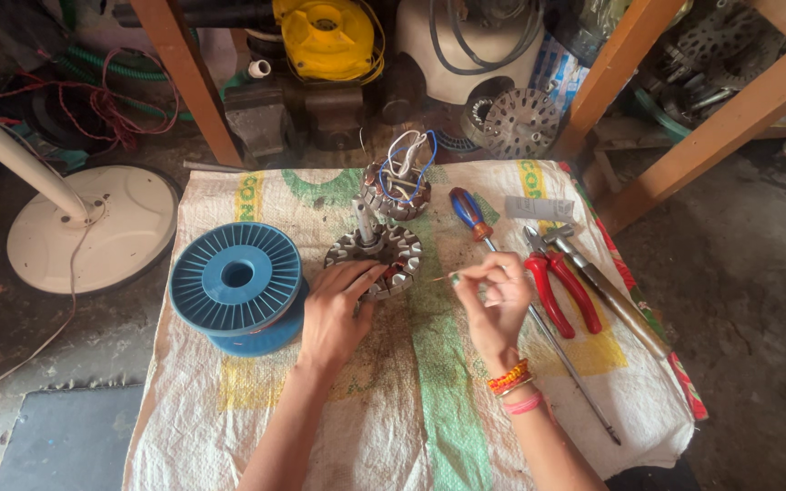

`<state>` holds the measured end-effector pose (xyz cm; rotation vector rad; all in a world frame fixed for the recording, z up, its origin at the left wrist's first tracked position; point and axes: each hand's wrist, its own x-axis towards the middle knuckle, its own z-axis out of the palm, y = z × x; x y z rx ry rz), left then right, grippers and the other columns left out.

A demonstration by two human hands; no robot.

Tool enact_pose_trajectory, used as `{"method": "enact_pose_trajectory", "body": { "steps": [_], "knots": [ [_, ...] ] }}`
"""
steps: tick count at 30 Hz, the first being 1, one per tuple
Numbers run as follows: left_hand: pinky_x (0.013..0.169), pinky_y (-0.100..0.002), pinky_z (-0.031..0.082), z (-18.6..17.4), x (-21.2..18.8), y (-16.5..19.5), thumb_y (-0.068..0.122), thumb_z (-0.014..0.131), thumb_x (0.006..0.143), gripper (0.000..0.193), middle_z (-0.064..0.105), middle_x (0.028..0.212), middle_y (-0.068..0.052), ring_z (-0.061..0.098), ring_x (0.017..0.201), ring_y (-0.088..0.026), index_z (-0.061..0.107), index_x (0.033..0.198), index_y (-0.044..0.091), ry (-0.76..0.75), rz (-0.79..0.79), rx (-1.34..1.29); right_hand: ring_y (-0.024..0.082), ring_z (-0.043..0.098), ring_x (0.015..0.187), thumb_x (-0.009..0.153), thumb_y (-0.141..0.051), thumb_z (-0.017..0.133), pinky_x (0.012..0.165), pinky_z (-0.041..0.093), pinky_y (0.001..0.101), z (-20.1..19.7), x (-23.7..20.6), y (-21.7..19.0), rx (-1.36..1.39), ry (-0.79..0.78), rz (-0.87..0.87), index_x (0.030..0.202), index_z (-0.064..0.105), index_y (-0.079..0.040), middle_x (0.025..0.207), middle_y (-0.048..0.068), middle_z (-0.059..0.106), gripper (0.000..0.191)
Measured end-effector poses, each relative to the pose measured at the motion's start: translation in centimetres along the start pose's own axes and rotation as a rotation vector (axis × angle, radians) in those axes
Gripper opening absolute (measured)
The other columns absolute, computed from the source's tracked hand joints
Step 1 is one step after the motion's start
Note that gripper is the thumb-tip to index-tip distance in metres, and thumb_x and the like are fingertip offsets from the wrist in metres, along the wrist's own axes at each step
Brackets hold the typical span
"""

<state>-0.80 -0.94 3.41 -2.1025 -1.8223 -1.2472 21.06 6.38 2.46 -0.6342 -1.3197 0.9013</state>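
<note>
Left hand [337,314] lies flat, fingers together, pressing the near rim of the toothed metal stator [377,257] on the woven sack [411,400]. Right hand [495,305] just right of it, fingers pinched on a thin wire [441,278]. Ribbed blue plastic spool [236,282] left, red-handled pliers [559,286] right
</note>
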Motion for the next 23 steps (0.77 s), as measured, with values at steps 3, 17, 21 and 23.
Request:
{"method": "enact_pose_trajectory", "body": {
  "steps": [3,17,21,23],
  "knots": [
    [0.107,-0.041,0.051,0.2,-0.2,-0.2,-0.005,0.077,0.067,0.058,0.073,0.126,-0.006,0.065,0.118,-0.026,0.074,0.122,0.012,0.002,0.005,-0.002,0.012,0.066,0.085,0.088,0.012,0.070,0.079,0.054,0.0248,-0.5,-0.2,0.1,-0.060,0.157,-0.099,0.107,0.054,-0.005,0.095,0.007,0.070,0.031],
    [0.114,-0.046,0.042,-0.5,0.9,-1.2,-0.012,0.070,0.067,0.057,0.072,0.123,-0.011,0.061,0.123,-0.030,0.073,0.120,0.008,-0.039,-0.003,-0.297,0.017,0.072,0.093,0.087,-0.006,0.072,0.083,0.061,0.0270,1.3,0.3,-0.8,-0.025,-0.071,0.114,0.134,0.046,-0.008,0.111,0.013,0.074,0.053],
    [0.110,-0.043,0.045,-0.7,1.0,-0.8,-0.012,0.071,0.068,0.055,0.072,0.123,-0.010,0.062,0.121,-0.030,0.073,0.120,0.008,-0.034,-0.007,-0.281,0.018,0.072,0.099,0.094,-0.008,0.074,0.091,0.059,0.0320,2.3,-0.8,0.0,-0.231,-0.297,-0.030,0.137,0.055,-0.005,0.117,0.012,0.077,0.047],
    [0.109,-0.043,0.046,-0.7,1.0,-0.6,-0.011,0.071,0.069,0.054,0.072,0.123,-0.010,0.063,0.121,-0.029,0.073,0.120,0.008,-0.027,0.001,-0.267,0.020,0.072,0.103,0.097,-0.009,0.074,0.094,0.057,0.0345,2.2,-1.3,0.5,-0.243,-0.328,-0.030,0.136,0.061,-0.006,0.122,0.012,0.079,0.041]
  ]
}}
